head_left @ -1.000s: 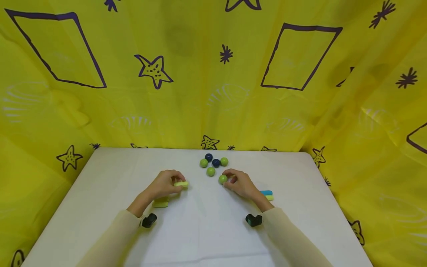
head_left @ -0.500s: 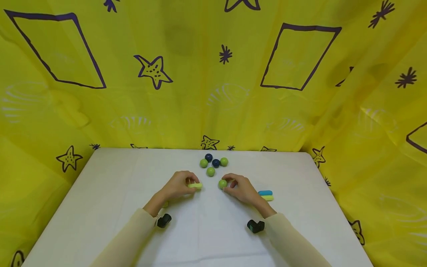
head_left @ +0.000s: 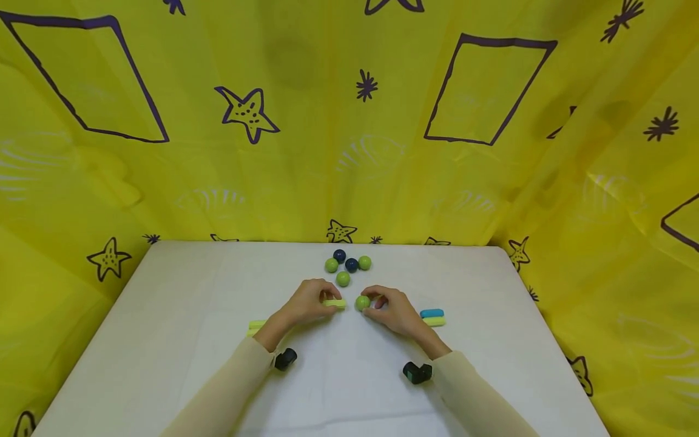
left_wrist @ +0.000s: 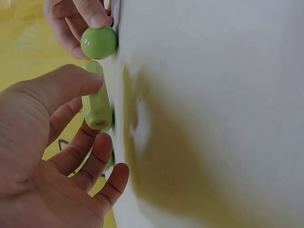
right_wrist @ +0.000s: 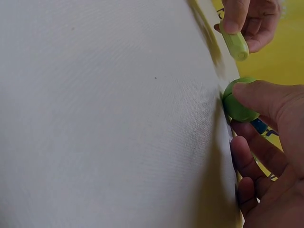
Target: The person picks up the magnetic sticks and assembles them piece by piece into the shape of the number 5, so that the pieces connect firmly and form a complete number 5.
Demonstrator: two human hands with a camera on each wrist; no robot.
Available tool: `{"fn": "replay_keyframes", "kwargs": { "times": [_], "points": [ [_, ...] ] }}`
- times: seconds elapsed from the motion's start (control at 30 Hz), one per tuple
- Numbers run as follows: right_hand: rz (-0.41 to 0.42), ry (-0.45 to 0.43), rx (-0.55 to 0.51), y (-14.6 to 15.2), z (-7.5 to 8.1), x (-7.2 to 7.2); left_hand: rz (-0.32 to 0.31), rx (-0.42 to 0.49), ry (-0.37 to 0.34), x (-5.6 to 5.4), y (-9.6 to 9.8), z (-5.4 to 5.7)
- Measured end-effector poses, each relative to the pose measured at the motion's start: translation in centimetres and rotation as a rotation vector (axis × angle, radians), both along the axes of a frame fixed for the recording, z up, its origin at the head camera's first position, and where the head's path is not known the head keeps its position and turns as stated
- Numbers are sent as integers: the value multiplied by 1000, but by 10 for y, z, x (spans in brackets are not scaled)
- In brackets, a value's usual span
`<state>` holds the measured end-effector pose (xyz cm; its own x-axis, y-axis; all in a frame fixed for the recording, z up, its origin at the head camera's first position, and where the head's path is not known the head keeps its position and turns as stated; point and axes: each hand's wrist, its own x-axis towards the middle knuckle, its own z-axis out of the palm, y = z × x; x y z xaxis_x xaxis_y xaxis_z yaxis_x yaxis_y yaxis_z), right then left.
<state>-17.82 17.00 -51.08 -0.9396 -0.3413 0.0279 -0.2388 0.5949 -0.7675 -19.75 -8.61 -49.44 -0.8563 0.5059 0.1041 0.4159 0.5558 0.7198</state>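
My left hand [head_left: 309, 301] pinches a yellow-green ribbed rod [head_left: 334, 303] between thumb and fingers. In the left wrist view a small round disc shows at the near end of the rod [left_wrist: 97, 102]. To its right, my right hand [head_left: 398, 312] pinches a shiny green ball [head_left: 363, 303]. A narrow gap separates the rod's far end from the ball in the head view. From the right wrist, the thumb presses on the ball [right_wrist: 241, 107], while the rod [right_wrist: 234, 43] points toward it. Both hands are over the white table [head_left: 338, 376].
Behind the hands lies a cluster of balls: green ones, such as the front green ball [head_left: 343, 278], and two dark blue balls [head_left: 352, 264]. Yellow-green rods [head_left: 256, 325] lie by the left forearm. Beside the right wrist are a blue rod [head_left: 432, 313] and a yellow-green rod [head_left: 436, 322].
My left hand has moved right with the rod, bringing it close to the ball. My right hand has come slightly nearer to me, still holding the ball.
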Motion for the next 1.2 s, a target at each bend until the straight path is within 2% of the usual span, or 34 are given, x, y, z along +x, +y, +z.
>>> {"fn": "replay_keyframes", "kwargs": {
  "times": [0.47,0.67,1.2],
  "points": [
    [23,7,2,3,1,1,5,-18,5,-3,18,-6],
    [24,12,-1,5,0,0,-15,-8,1,-2,24,-6],
    [22,-8,-6,8,1,1,7,-26,-1,-3,28,-5]
  ]
}}
